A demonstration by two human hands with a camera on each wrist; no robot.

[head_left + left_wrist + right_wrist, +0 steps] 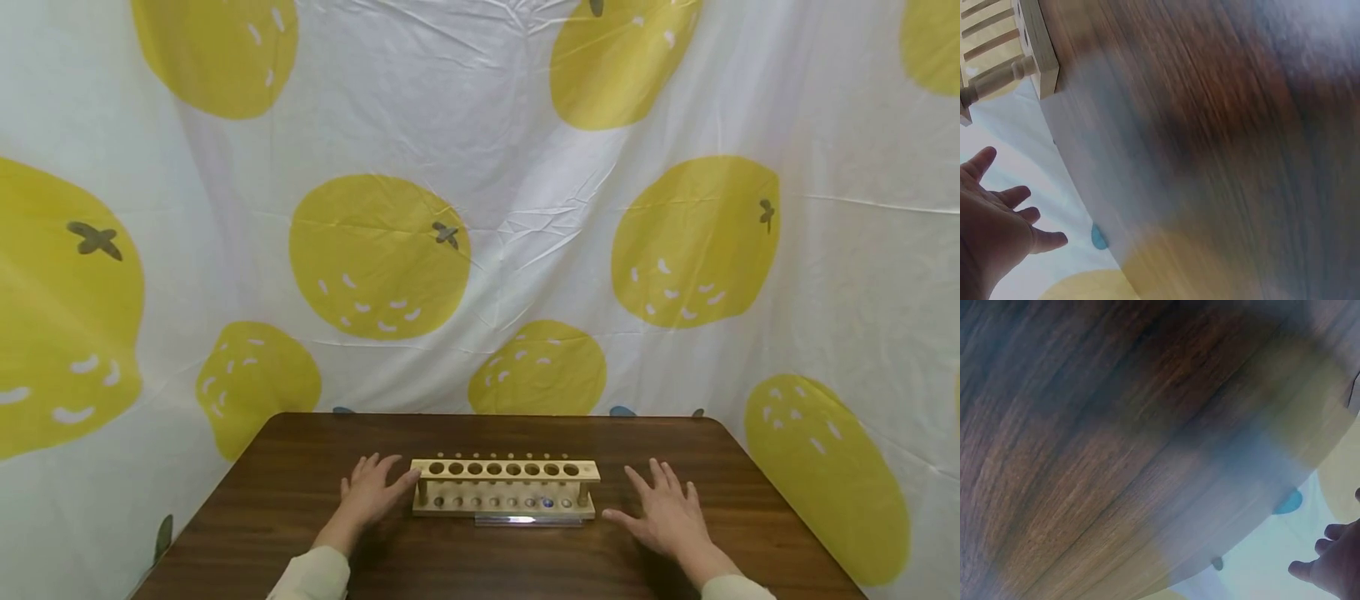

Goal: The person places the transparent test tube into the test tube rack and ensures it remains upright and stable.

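A pale wooden test tube rack (pixel 506 469) stands on the table, with a row of round holes in its top board. In the left wrist view, one end of the rack (pixel 1040 50) shows at the upper left. Along its front edge lies a clear tube (pixel 528 521). A small blue spot shows at the lower board, too small to identify. My left hand (pixel 367 493), fingers spread, is by the rack's left end; whether the thumb touches it I cannot tell. Off the right end, my right hand (pixel 663 512) is apart from the rack, its fingers spread and holding nothing.
The dark brown wooden table (pixel 510 433) has rounded far corners. Right behind it hangs a white curtain (pixel 525 250) printed with big yellow fruits.
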